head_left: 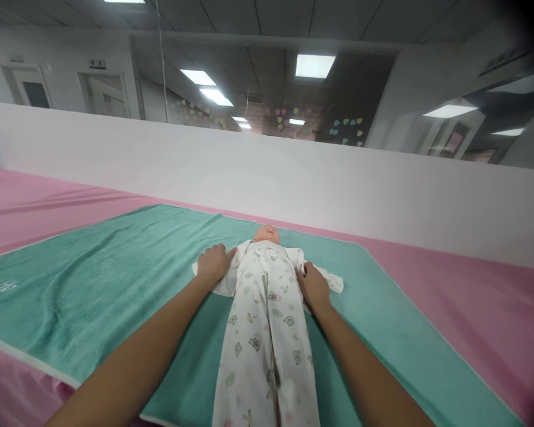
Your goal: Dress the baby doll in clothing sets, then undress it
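A baby doll [267, 233] lies on its back on a teal towel [129, 279], its head toward the far wall. White baby trousers [271, 308] with small printed animals cover its front and stretch toward me. Beneath them a white baby shirt [225, 287] shows, its sleeves spread to both sides. My left hand [216, 263] is closed over the left sleeve, thumb toward the doll's body. At the right edge of the trousers, near the other sleeve [333, 281], my right hand [315, 286] has its fingers curled on the cloth. Both hands partly hide the fabric they touch.
Pink sheeting [463, 290] surrounds the towel on the padded surface. A low white wall [267, 172] runs along the back, with glass [267, 83] above it reflecting ceiling lights. Wrinkles cross the towel on the left, and its front edge is folded.
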Motion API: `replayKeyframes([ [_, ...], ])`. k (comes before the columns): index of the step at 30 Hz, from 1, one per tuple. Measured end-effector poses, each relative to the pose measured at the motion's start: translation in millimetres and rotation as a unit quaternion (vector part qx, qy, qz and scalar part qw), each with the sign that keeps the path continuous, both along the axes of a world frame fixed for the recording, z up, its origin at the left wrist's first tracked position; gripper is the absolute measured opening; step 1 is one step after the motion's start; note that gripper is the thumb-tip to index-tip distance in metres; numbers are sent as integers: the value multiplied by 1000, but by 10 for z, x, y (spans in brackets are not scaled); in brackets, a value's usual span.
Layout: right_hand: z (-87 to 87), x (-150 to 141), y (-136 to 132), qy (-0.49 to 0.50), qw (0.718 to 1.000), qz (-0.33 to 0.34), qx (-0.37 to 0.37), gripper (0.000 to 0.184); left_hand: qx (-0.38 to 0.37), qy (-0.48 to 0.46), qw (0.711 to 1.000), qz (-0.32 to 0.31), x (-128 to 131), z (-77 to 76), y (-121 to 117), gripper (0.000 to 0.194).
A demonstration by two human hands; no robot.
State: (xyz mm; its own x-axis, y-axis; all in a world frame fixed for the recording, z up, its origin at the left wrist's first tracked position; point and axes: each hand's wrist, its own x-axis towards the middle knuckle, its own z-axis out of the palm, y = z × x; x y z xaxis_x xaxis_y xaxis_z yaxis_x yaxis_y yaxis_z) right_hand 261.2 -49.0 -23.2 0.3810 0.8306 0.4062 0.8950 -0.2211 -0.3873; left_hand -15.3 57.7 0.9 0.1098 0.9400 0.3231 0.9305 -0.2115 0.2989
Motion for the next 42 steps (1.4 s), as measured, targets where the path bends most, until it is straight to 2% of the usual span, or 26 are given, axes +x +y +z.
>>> replayKeyframes([
  [4, 33, 55, 8, -33, 998, 41, 34, 37, -50, -35, 998, 27, -98, -22, 87, 62],
  [8, 73, 285, -57, 72, 990, 123, 6, 39, -69, -82, 994, 22, -170, -55, 169, 58],
  [11, 120, 418, -127, 147, 970, 190, -31, 35, -52, -112, 992, 3, -172, -76, 181, 46],
  [14, 165, 495, -181, 166, 963, 203, -70, 32, -10, -135, 991, -20, -152, -84, 157, 29],
  [16, 176, 535, -201, 184, 956, 210, -86, 30, 26, -137, 990, -30, -137, -86, 134, 30],
  [18, 172, 577, -211, 247, 944, 205, -79, 31, 53, -134, 989, -30, -127, -87, 115, 31],
  [20, 172, 620, -218, 358, 916, 176, -30, 34, 57, -127, 990, -10, -124, -85, 103, 32],
  [22, 203, 660, -229, 479, 864, 149, 43, 36, 28, -103, 994, 20, -129, -81, 99, 32],
  [24, 275, 679, -247, 568, 804, 150, 89, 38, -11, -74, 996, 42, -139, -72, 95, 35],
  [26, 378, 644, -263, 615, 761, 173, 110, 37, -28, -48, 997, 49, -148, -63, 91, 40],
  [28, 489, 523, -266, 627, 739, 204, 142, 32, -27, -30, 998, 52, -154, -54, 89, 42],
  [30, 585, 306, -255, 600, 745, 241, 165, 27, -33, -18, 998, 49, -158, -49, 94, 44],
  [34, 701, -290, -264, 458, 822, 314, 128, 24, -47, -16, 998, 34, -166, -53, 128, 44],
  [37, 713, -676, -358, 273, 873, 393, 92, 16, -48, -16, 998, 29, -168, -68, 148, 46],
  [40, 661, -885, -464, 76, 898, 426, 78, 15, -48, -18, 998, 28, -166, -83, 157, 47],
  [42, 610, -934, -498, 11, 903, 417, 101, 13, -50, -22, 998, 28, -167, -88, 165, 47],
])
